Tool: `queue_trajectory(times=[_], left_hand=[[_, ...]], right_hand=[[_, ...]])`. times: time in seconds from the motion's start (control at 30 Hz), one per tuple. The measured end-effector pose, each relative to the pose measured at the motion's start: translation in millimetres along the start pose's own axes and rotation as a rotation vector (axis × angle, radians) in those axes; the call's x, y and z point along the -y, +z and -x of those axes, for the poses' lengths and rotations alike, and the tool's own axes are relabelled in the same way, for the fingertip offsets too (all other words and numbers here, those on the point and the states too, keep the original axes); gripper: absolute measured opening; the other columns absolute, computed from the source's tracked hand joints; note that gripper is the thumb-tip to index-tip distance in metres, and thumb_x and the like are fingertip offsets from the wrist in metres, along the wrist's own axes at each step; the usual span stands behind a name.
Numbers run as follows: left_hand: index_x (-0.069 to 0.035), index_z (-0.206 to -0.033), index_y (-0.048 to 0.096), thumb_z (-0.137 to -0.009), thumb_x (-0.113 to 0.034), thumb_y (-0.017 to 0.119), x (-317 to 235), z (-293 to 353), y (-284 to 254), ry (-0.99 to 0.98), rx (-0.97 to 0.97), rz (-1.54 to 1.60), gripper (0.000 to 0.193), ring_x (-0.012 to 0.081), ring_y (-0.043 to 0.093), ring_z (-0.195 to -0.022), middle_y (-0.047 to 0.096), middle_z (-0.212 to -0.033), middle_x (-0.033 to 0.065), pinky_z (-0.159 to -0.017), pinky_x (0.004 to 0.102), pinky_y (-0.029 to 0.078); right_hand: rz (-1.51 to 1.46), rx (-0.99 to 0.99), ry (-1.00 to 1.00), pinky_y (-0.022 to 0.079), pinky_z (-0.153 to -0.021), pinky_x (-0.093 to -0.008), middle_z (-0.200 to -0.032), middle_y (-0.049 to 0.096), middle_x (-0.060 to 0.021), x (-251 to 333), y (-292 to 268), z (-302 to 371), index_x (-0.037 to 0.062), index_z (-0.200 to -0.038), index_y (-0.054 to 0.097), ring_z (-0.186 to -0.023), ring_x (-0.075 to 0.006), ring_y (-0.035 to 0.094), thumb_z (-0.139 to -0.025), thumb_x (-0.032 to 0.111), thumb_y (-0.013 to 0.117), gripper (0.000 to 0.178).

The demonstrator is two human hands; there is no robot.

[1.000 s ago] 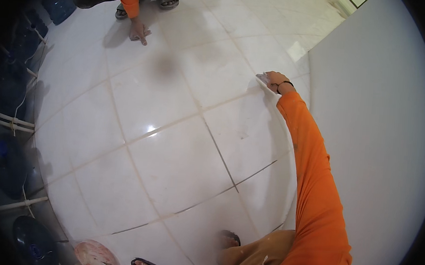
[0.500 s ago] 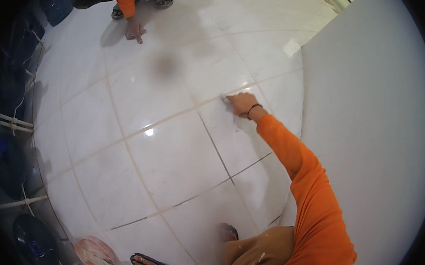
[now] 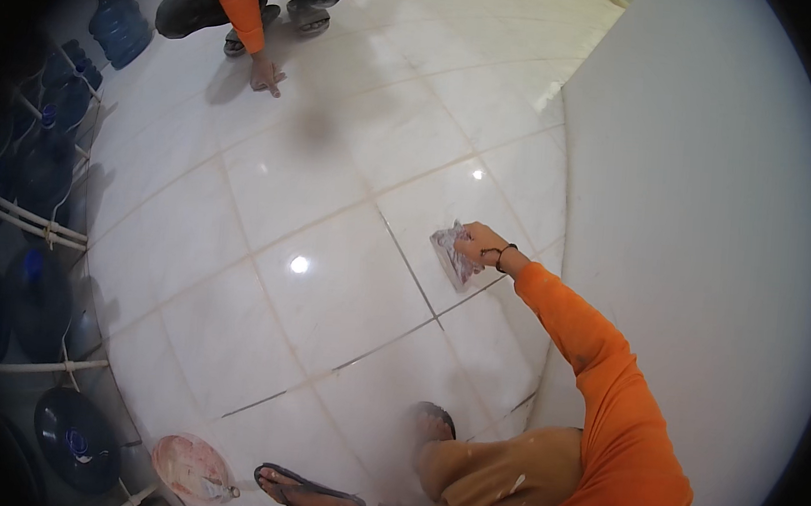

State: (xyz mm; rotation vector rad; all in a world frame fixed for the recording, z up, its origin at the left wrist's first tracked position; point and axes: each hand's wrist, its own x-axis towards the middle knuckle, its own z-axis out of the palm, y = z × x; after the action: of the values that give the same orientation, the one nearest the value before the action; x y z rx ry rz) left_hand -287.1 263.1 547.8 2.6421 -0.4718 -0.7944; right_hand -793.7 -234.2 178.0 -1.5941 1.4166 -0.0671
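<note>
My right hand, with a dark band at the wrist, is closed on a crumpled, smeared cloth of whitish and purplish colour. The cloth hangs against the glossy white floor tiles, just right of a dark tile joint. Several joints near my feet look dark, while those farther off are pale beige. My left hand does not show. At the lower left sits a round shallow basin smeared with pinkish-white paste, with a small tool lying at its right side.
A co-worker in an orange sleeve squats at the far left, one hand touching the floor. Blue water jugs stand in a white pipe rack along the left. A white wall rises on the right. My sandalled foot is below.
My right hand has come nearer to me from the far joint, and the cloth now shows spread below the fingers. The view has shifted slightly. The co-worker's hand stays on the floor.
</note>
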Motion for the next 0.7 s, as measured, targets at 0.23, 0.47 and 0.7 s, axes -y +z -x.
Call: queue_trajectory(times=[0.23,0.47,0.7], left_hand=[[-0.002,-0.151,0.041,-0.104,-0.037,0.058,20.6,-18.4,-3.2,0.455,0.139,-0.250,0.062,0.0301,0.060,-0.121,0.062,-0.132,0.0207,-0.104,0.0398,0.047],[-0.004,-0.149,0.047,-0.106,-0.039,0.054,-37.3,13.4,7.4,0.043,0.078,-0.171,0.056,0.0296,0.061,-0.119,0.063,-0.130,0.0213,-0.103,0.0388,0.045],[-0.004,-0.150,0.047,-0.106,-0.038,0.054,-5.3,5.6,5.2,0.068,0.030,-0.182,0.056,0.0304,0.058,-0.125,0.052,-0.146,0.0193,-0.105,0.0408,0.045]], right_hand=[[0.324,-0.113,-0.130,0.059,-0.079,-0.0439,-0.090,0.072,-0.0266,7.0,-1.6,-55.5,-0.0052,-0.096,0.070,-0.085,-0.0381,0.073,-0.081,0.026,0.063,0.035],[0.578,-0.119,0.004,0.060,-0.081,-0.0440,-0.102,0.073,-0.0229,116.1,37.0,-86.3,-0.0017,-0.097,0.072,-0.094,-0.0352,0.073,-0.081,0.011,0.064,0.021],[0.852,-0.174,-0.225,0.060,-0.083,-0.0439,-0.110,0.072,-0.0200,122.5,129.5,-97.3,0.0028,-0.102,0.072,-0.107,-0.0346,0.070,-0.086,0.005,0.066,0.017]])
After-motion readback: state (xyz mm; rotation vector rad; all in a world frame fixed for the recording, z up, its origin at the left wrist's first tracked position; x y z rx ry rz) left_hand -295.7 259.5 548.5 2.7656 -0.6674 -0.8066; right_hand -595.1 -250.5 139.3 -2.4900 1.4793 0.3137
